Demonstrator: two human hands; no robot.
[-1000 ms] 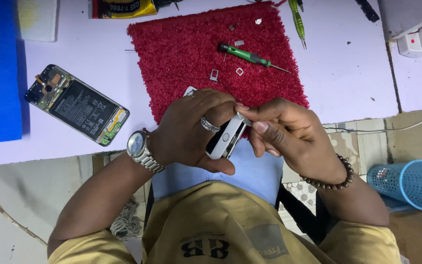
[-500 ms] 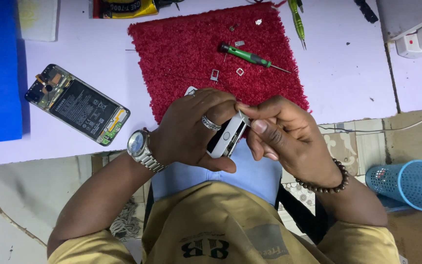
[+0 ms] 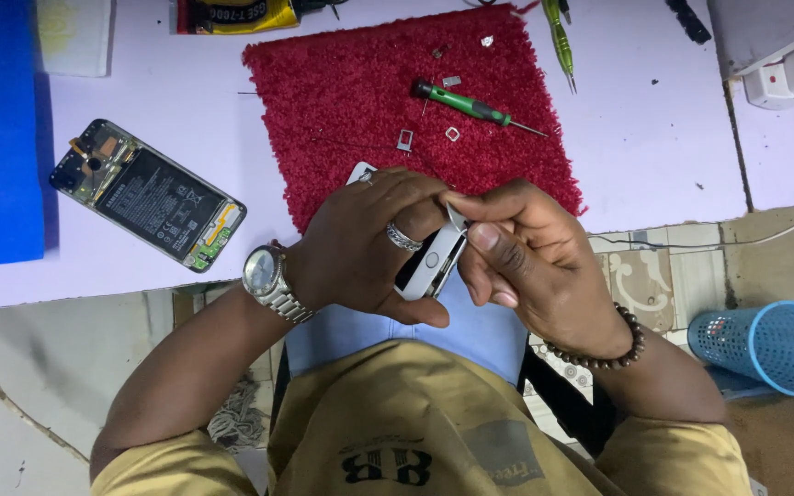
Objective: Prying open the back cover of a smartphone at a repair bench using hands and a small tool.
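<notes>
I have my left hand (image 3: pixel 369 243), with a silver ring and a steel wristwatch, wrapped around a small white-framed phone (image 3: pixel 429 264), gripping it edge-up at the near edge of the pale lilac surface (image 3: pixel 186 83), just near of the red fuzzy mat (image 3: pixel 369 101). My right hand (image 3: pixel 526 253), with a brown bead bracelet at the wrist, is closed on the phone's right side, its thumb pressed on the white frame and its fingertips pinched at the phone's top corner; a thin pale piece shows there, too small for me to tell what it is.

On the mat's far part lie a green-handled screwdriver (image 3: pixel 475 106) and a few small metal parts (image 3: pixel 405 140). Well to the left on the surface lies an opened dark phone with its battery showing (image 3: pixel 149 195). Down to the right, on the floor, stands a blue mesh basket (image 3: pixel 769 344).
</notes>
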